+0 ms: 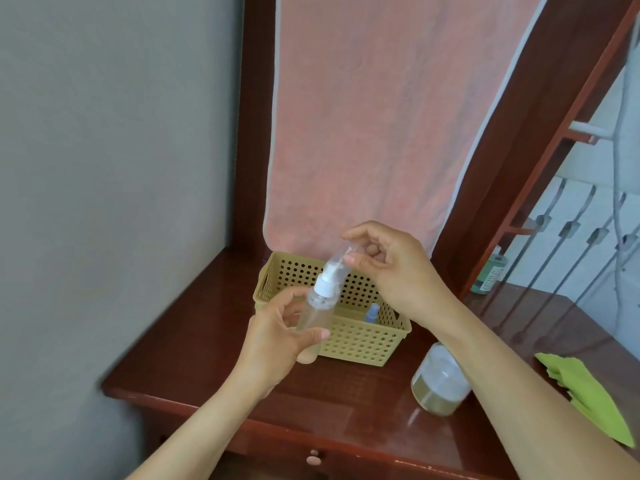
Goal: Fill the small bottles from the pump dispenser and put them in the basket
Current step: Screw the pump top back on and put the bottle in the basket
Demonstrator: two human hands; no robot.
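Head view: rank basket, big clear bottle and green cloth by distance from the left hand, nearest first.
1. basket, just right of the left hand, which grips the small bottle.
2. big clear bottle, farther right on the desk.
3. green cloth, at the far right edge.

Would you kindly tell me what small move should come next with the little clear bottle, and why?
Probably press the clear plastic cap fully down over the white spray head. The right hand pinches the cap, seemingly only partly on, while the left hand grips the small clear plastic bottle; bubbles at its shoulder suggest it is filled, ready for the yellow perforated basket behind.
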